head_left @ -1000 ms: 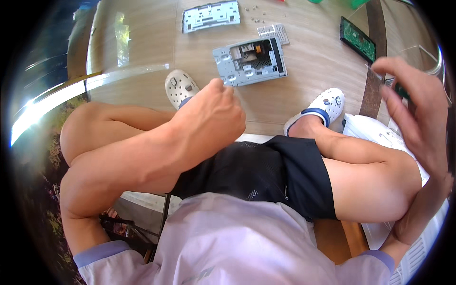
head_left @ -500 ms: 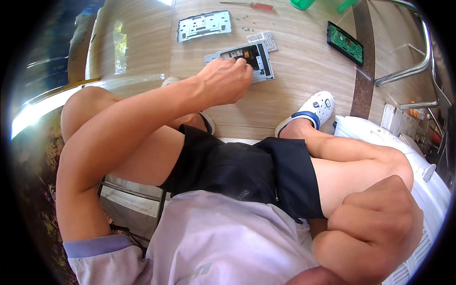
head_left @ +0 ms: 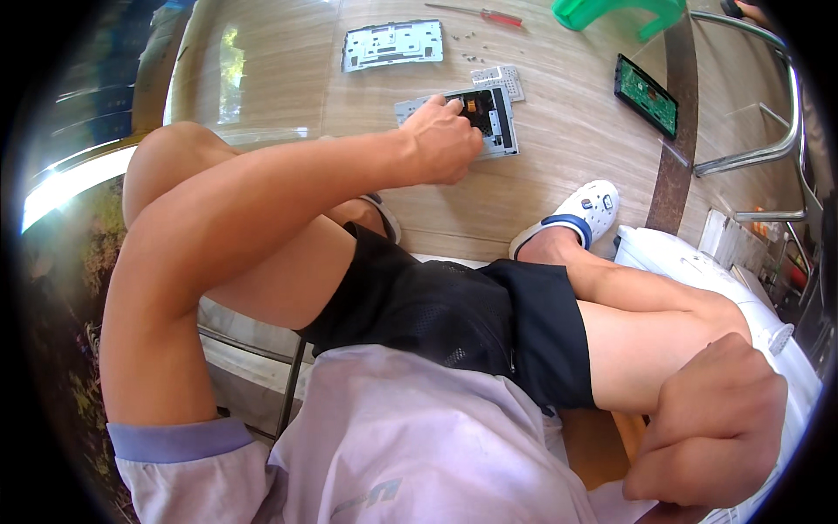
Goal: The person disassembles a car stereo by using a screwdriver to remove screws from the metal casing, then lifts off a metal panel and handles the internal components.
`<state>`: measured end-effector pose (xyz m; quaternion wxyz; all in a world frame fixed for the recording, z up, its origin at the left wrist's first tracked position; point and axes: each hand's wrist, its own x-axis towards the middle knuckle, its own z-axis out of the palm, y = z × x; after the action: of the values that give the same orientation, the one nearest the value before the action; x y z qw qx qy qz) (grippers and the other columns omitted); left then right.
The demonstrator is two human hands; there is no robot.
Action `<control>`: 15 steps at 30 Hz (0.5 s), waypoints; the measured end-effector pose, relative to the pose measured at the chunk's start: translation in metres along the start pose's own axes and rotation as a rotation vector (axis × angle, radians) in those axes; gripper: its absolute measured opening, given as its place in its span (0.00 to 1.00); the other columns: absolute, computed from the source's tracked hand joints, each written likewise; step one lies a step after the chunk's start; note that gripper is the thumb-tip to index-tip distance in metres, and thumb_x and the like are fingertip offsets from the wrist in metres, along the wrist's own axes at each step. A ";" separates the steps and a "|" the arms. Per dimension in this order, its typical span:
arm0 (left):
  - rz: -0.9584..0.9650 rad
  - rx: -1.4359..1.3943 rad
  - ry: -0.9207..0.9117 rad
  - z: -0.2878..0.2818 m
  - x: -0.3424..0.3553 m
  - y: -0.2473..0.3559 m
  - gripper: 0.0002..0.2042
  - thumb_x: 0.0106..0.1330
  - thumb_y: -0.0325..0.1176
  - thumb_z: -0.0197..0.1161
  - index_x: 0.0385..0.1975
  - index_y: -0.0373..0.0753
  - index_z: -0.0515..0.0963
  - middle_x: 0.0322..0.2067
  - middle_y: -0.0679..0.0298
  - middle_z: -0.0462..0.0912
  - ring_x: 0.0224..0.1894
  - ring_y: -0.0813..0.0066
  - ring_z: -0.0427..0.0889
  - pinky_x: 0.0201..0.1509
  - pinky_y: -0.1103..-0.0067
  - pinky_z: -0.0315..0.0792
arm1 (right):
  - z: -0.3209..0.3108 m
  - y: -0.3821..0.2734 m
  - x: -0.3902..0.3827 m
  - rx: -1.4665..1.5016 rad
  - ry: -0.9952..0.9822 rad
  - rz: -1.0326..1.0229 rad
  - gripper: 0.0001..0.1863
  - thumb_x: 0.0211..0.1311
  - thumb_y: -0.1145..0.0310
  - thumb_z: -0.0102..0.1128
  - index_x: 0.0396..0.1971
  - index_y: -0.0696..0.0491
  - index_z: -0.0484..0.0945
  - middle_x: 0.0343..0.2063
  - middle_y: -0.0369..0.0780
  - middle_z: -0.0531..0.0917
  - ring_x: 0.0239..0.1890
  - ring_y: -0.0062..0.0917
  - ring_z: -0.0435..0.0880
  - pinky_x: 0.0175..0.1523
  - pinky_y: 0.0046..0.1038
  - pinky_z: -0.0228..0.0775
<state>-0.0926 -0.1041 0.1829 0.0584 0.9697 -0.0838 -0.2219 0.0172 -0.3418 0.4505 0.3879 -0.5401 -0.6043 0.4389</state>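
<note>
My left hand [head_left: 441, 144] reaches down over an open metal drive case [head_left: 506, 140], its fingers bent into the dark interior. Whatever the fingertips grip is hidden behind the hand. An orange ribbon piece and black parts show inside the case. My right hand [head_left: 716, 424] is curled into a fist above my right thigh, and its inside is out of sight. A small perforated metal plate [head_left: 504, 80] lies just beyond the case. Farther back on the floor is a larger metal cover plate [head_left: 393, 45] with cutouts. Several small screws [head_left: 472, 59] are scattered beside the plates.
A red-handled screwdriver [head_left: 502, 17] lies at the back, left of a green plastic stool [head_left: 615, 13]. A green circuit board in a black frame [head_left: 646, 96] rests on the right. Chair legs [head_left: 751, 157] stand beyond it. My white clog [head_left: 589, 210] is on the floor.
The view has shifted, so the floor things sit slightly farther right. My left hand is still at the drive case, its fingers a little rearranged. My right fist has shifted slightly right and down.
</note>
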 end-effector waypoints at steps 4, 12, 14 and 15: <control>-0.012 -0.040 -0.074 -0.007 0.003 0.002 0.17 0.58 0.43 0.69 0.35 0.34 0.84 0.35 0.55 0.88 0.47 0.56 0.85 0.53 0.64 0.73 | -0.008 0.006 -0.004 0.032 -0.033 -0.031 0.16 0.62 0.53 0.73 0.20 0.46 0.84 0.15 0.28 0.80 0.13 0.15 0.78 0.18 0.15 0.64; -0.021 -0.114 -0.140 -0.022 0.007 -0.001 0.14 0.58 0.40 0.65 0.31 0.33 0.85 0.29 0.50 0.88 0.35 0.51 0.88 0.48 0.61 0.77 | 0.002 0.005 0.007 -0.053 0.017 -0.117 0.19 0.65 0.53 0.70 0.20 0.49 0.82 0.15 0.29 0.75 0.11 0.15 0.73 0.18 0.16 0.61; -0.100 -0.164 -0.172 -0.031 0.008 -0.005 0.16 0.58 0.43 0.65 0.31 0.33 0.86 0.30 0.50 0.88 0.36 0.52 0.88 0.46 0.61 0.79 | 0.005 0.009 0.009 -0.078 0.052 -0.155 0.19 0.65 0.53 0.70 0.20 0.50 0.81 0.15 0.29 0.75 0.12 0.16 0.73 0.18 0.18 0.61; -0.120 -0.218 -0.117 -0.034 0.005 -0.009 0.18 0.57 0.44 0.64 0.31 0.33 0.87 0.30 0.48 0.88 0.37 0.50 0.88 0.46 0.62 0.81 | 0.005 0.008 0.010 -0.085 0.070 -0.166 0.19 0.64 0.53 0.71 0.20 0.50 0.81 0.15 0.29 0.75 0.12 0.17 0.73 0.18 0.19 0.61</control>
<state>-0.0716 -0.0939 0.2101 0.1450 0.9463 -0.0045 -0.2891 0.0141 -0.3321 0.4408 0.4203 -0.5192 -0.6513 0.3601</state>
